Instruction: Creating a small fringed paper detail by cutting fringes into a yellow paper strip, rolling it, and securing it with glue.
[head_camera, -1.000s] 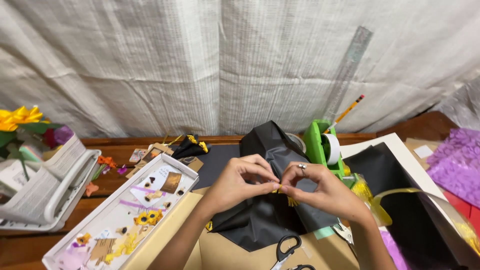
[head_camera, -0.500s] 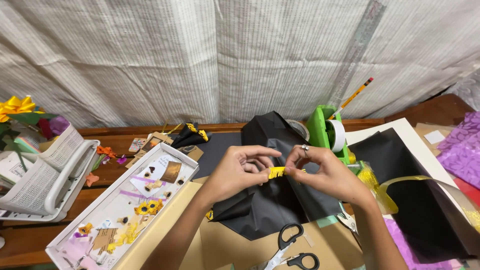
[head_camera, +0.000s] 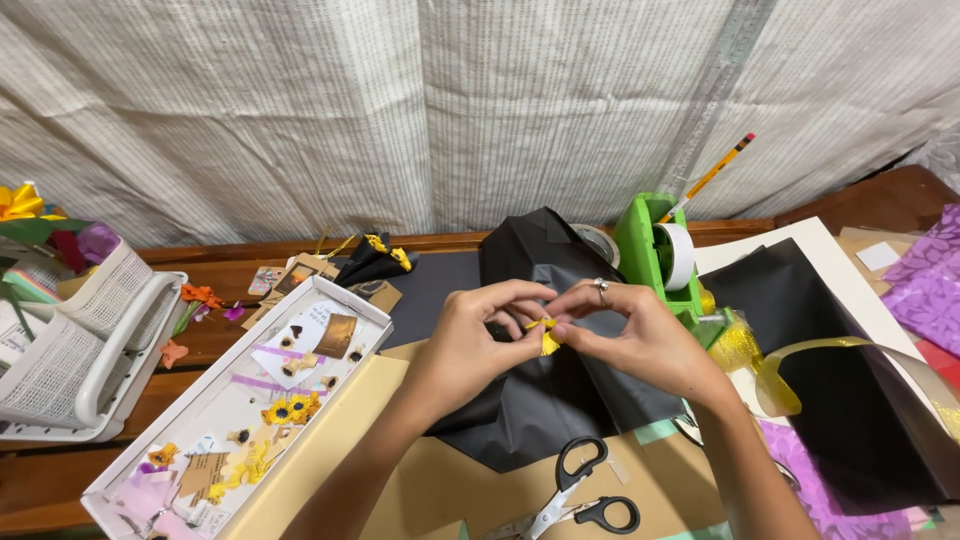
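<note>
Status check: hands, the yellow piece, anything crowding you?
Left hand and right hand pinching small yellow paper piece together. Held above black paper. Scissors nearby, not obstructing.

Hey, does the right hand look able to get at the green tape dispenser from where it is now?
Probably yes. The right hand is pinching a small yellow piece together with the left hand, but the green tape dispenser stands just behind it, with nothing between them. It would have to let go first.

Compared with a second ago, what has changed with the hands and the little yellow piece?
Both hands have stayed together over the black paper; the left hand and right hand still pinch the small yellow piece, which now shows more between the fingertips. The scissors, green tape dispenser and white tray lie as before.
</note>
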